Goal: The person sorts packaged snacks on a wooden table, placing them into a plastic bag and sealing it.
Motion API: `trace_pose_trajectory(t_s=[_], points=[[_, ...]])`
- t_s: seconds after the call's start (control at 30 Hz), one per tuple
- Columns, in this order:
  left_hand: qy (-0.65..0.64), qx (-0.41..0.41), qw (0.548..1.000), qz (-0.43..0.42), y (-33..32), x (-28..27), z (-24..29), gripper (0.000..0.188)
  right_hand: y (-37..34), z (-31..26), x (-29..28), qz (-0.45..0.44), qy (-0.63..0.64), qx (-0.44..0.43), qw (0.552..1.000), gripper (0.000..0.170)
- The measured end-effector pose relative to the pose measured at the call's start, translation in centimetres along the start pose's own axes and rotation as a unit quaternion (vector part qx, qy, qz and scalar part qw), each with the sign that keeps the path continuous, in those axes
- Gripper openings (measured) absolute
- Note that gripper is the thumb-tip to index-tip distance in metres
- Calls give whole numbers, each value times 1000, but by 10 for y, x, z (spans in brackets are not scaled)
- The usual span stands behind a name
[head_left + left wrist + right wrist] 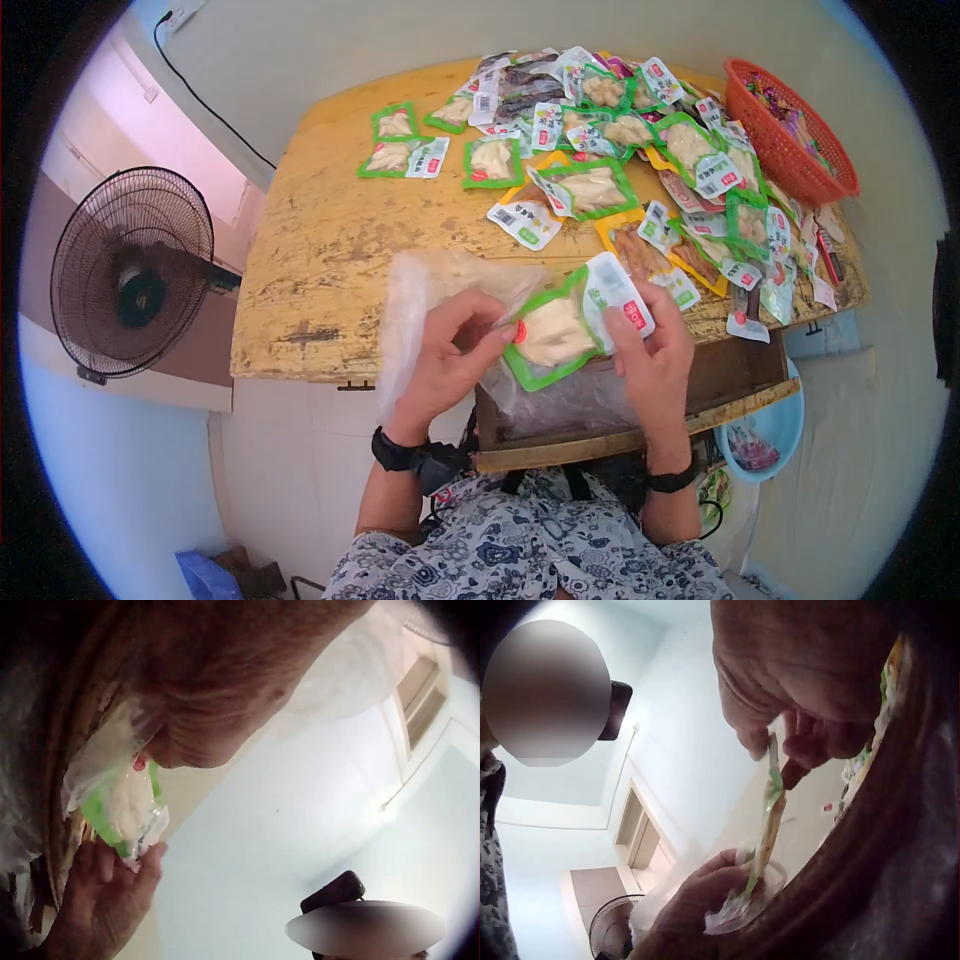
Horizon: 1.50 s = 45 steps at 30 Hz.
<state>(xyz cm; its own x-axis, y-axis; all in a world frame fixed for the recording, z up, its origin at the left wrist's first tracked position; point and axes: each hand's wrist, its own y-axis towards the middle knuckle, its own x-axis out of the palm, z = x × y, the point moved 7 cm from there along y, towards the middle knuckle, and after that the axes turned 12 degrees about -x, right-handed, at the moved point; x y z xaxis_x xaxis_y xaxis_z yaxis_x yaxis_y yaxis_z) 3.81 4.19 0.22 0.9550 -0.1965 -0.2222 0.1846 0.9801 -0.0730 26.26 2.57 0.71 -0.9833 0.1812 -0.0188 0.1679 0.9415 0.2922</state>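
Note:
A green-edged, vacuum-sealed food packet [556, 334] with pale contents and a red spot is held between both hands over the table's front edge. My right hand [655, 350] pinches its white label end between thumb and fingers. At the packet's other end, my left hand [455, 350] pinches the corner with thumb and forefinger, together with a thin clear plastic bag [408, 285] that hangs around that hand. Seen from the left wrist, the packet [131, 799] has the bag [112, 754] beside it. In the right wrist view the packet [771, 825] appears edge-on.
Many similar packets [690, 145] are heaped on the worn yellow table [320, 240]. A red basket [800, 130] stands at the back right. Below the hands, an open drawer [560, 455] contains clear plastic. A fan [135, 270] is at left, a blue basin [790, 420] at lower right.

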Motion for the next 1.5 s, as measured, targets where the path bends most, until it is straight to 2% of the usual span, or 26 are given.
trace_pose_trajectory(t_s=[0.03,0.13,0.23,0.33,0.43,0.5,0.53,0.6,0.7,0.8,0.83,0.9,1.03,1.1,1.17,1.27,1.33,1.4,1.47,1.5], points=[[-39,-2,999,-1,1,-1,-1,11,1,2,-4,-47,-74,1,996,18],[-131,0,991,6,1,-4,-7,11,-5,9,-14,-73,-84,30,993,15],[-156,8,987,39,-4,-11,-4,10,-9,7,-30,13,21,50,998,15],[-146,-6,987,70,-10,-8,11,10,-12,-9,-32,43,73,39,996,13],[-121,13,990,74,-18,3,29,9,-17,-27,-29,42,59,20,997,13],[-95,36,991,88,-22,9,39,8,-21,-34,-32,80,71,5,994,13],[-91,61,990,86,-22,7,43,8,-23,-36,-35,98,78,-2,992,12],[-83,110,987,79,-17,5,48,8,-26,-38,-38,75,38,-5,996,11],[-103,82,987,94,-8,9,38,8,-34,-41,-39,39,-58,-49,996,10],[-184,-50,980,55,-8,27,28,8,-36,-34,-40,42,-181,-114,976,10],[-191,-58,979,37,-8,32,28,8,-35,-32,-42,50,-223,-135,964,10],[-206,-72,976,-1,-7,41,27,7,-32,-31,-53,96,-244,-142,955,11],[-210,-44,976,43,0,34,17,5,-42,-40,-70,181,-191,-100,959,14],[-249,-38,967,44,8,26,6,5,-57,-52,-71,209,-242,-181,930,14],[-286,-57,956,15,10,28,1,4,-61,-61,-65,188,-276,-240,912,14],[-309,-79,948,10,8,35,-1,4,-57,-70,-46,100,-297,-314,896,14],[-307,-86,947,22,5,38,4,4,-53,-71,-26,55,-295,-389,871,15],[-299,-91,949,40,0,36,15,4,-52,-52,-17,36,-226,-273,935,15],[-279,-65,958,19,-3,41,20,5,-53,-22,-10,-13,-163,-132,978,13],[-269,-51,962,5,-5,43,24,5,-51,-14,-12,-4,-82,-55,995,13]])
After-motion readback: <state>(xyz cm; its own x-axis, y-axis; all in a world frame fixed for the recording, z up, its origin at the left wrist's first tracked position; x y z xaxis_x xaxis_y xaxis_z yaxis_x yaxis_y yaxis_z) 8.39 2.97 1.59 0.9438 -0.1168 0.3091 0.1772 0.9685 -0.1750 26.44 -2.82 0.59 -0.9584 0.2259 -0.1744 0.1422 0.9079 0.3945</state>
